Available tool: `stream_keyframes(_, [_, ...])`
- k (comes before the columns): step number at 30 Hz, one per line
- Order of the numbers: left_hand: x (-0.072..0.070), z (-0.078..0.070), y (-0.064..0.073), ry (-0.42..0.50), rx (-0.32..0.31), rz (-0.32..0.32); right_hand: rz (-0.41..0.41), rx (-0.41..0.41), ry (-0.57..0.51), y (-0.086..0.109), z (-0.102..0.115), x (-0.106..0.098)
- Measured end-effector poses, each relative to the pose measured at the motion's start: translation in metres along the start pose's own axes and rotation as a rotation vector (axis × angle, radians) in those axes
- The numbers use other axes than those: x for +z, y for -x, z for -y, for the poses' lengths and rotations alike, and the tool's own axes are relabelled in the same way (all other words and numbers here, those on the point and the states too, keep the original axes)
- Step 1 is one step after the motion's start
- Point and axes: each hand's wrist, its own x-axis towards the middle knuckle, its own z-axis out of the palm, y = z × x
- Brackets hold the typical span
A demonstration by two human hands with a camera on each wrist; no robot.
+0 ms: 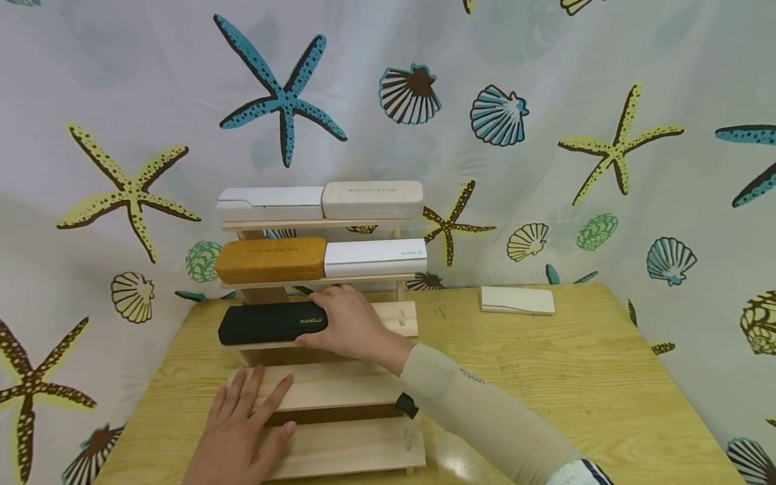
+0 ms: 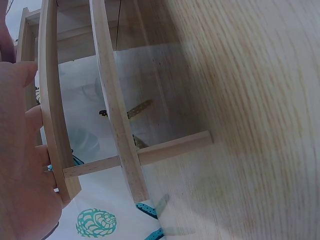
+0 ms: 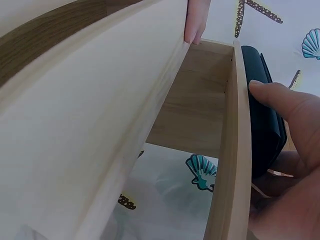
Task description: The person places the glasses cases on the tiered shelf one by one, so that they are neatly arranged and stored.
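A black glasses case [image 1: 261, 323] with small yellow lettering lies at the left of the middle shelf of a tiered wooden rack [image 1: 345, 448]. My right hand [image 1: 348, 320] grips its right end, thumb on the near side, fingers over the back. The right wrist view shows the thumb pressed against the dark case [image 3: 261, 115], just behind the shelf's edge strip. Lower down, my left hand [image 1: 236, 424] rests with spread fingers on the left end of the second-lowest shelf. From the left wrist, the left hand [image 2: 27, 150] shows its fingertips at the wooden edge.
The top shelf bears a white case [image 1: 269, 204] and a cream case [image 1: 372, 200]. Below them sit an orange-brown case [image 1: 271, 260] and another white case [image 1: 376, 258]. A flat off-white case [image 1: 516, 300] lies at the table's back right, before a patterned curtain [image 1: 388, 155].
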Motion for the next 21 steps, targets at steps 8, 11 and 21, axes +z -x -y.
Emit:
stream_keyframes(8, [0.000,-0.002,-0.001,0.012,-0.009,0.013,-0.004,0.022,-0.054,0.014,-0.004,-0.007])
stream_keyframes(11, [0.000,-0.002,-0.001,0.000,0.000,0.004,-0.033,0.020,-0.061,0.024,-0.009,-0.011])
stream_keyframes(21, [0.003,-0.001,-0.001,-0.024,0.009,-0.010,-0.165,-0.012,-0.401,0.078,-0.066,-0.035])
